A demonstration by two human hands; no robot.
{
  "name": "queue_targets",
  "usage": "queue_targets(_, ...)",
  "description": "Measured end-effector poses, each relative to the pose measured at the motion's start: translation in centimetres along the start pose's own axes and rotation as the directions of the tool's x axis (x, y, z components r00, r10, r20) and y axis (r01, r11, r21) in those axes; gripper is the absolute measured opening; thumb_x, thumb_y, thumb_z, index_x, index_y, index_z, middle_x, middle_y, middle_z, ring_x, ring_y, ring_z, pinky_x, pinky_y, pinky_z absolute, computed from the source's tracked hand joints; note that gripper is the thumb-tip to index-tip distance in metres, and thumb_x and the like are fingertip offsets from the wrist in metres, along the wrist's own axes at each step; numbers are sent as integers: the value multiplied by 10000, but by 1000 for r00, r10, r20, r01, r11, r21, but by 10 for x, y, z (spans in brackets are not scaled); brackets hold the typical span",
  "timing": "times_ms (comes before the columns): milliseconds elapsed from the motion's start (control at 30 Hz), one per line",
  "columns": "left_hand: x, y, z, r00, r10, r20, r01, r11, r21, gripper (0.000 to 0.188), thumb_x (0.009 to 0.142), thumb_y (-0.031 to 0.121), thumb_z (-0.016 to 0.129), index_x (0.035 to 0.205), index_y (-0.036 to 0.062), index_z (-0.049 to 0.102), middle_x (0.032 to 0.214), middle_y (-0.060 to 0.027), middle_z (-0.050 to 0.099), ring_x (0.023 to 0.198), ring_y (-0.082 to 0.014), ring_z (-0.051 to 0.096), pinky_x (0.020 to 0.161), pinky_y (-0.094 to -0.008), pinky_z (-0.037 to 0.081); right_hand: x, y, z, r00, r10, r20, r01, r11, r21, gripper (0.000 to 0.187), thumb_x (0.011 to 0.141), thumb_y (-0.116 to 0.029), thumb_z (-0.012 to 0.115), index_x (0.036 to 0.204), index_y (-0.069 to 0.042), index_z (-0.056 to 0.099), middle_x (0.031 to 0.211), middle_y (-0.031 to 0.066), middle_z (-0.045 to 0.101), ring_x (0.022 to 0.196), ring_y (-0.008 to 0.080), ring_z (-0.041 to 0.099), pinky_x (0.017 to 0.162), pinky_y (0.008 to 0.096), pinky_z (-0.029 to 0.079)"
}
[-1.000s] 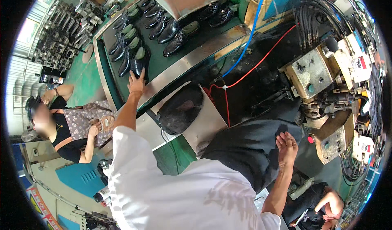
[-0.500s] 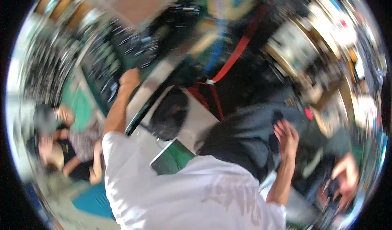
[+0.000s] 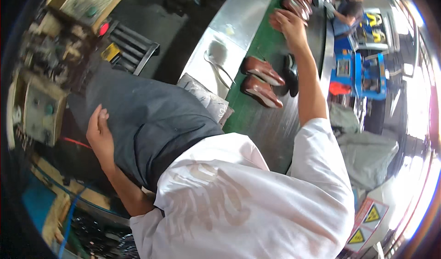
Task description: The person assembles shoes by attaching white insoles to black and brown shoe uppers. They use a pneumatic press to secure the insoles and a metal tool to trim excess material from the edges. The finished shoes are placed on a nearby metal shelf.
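Observation:
My right arm is stretched out over the green-and-dark conveyor belt [image 3: 271, 135]. At its end, my right hand [image 3: 289, 25] has loosely bent fingers and nothing visible in them. It is beside a row of reddish-brown shoes [image 3: 297, 1] at the far end and partly covers the nearest ones. Closer to me, a pair of reddish-brown shoes [image 3: 261, 91] lies on the belt, with black shoes [image 3: 290, 75] just right of them, partly behind my forearm. My left hand [image 3: 99, 132] hangs in front of my dark apron [image 3: 151, 107], fingers slightly bent and apart, holding nothing.
A metal ledge [image 3: 239, 17] runs along the belt's left side, with a thin cord [image 3: 219, 68] on it. A person [image 3: 347, 17] works at the far right, by blue machines [image 3: 367, 75]. Wooden-edged boxes [image 3: 41, 107] and a dark slatted rack [image 3: 131, 47] stand left.
My view and body have turned sharply toward the belt with shoes. My right hand has gone from beside my body to reaching out; my left, earlier stretched out, is now lowered.

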State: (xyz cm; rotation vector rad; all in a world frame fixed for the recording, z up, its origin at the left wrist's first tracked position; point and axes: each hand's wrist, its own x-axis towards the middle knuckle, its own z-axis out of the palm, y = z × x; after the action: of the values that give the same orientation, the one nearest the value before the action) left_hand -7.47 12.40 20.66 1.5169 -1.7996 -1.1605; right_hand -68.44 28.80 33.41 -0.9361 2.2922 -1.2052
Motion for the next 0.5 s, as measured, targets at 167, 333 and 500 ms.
queue_targets(167,37,41,35,956,193,222,-215,973,80,303,1118,101,589,1373,-14,705,1199,-170,774,1088,-238,757,919,-361,577,-123,173,-130,942,291,-164,-333,854,-399,422,1029,-326,722,1192,62,764,1012,115,789,943,175,731,829,342,573)
queue_targets(333,41,38,39,949,115,295,-159,979,130,283,1100,68,602,1344,-20,715,1182,-168,776,1061,-250,762,902,-367,584,-241,256,-46,947,305,99,-131,650,-749,977,862,-371,857,1669,-111,371,1395,274,689,1275,456,671,1091,516,541)
queue_targets(500,43,64,63,896,231,380,-289,952,103,264,1087,56,614,1316,-32,713,1149,-180,773,1058,-273,765,900,-361,587,-253,238,20,856,516,26,-392,681,-619,1126,844,-356,869,1731,-115,218,1529,277,595,1336,475,630,1126,492,516)
